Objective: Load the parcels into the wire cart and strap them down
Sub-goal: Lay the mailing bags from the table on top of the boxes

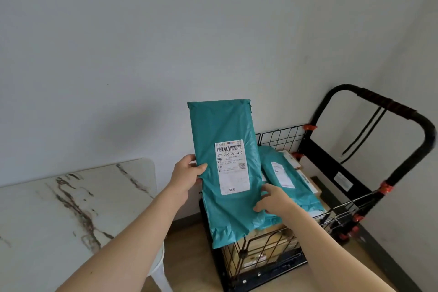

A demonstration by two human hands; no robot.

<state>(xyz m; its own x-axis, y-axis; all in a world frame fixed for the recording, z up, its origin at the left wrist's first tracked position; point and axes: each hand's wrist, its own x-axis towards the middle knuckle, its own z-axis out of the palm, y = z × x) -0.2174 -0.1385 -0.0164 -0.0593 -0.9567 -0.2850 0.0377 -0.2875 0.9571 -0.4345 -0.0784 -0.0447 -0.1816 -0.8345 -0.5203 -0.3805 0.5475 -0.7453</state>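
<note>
Left hand pinching upright teal parcel at its left edge, right hand gripping its right edge, above wire cart right of marble counter

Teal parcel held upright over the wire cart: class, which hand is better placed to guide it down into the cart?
Right, probably. The right hand holds the teal parcel low on the cart side, above the loaded parcels; the left hand grips its far edge, away from the wire cart.

Wire cart open from above — teal parcel blocks its left end, handle its right.
</note>
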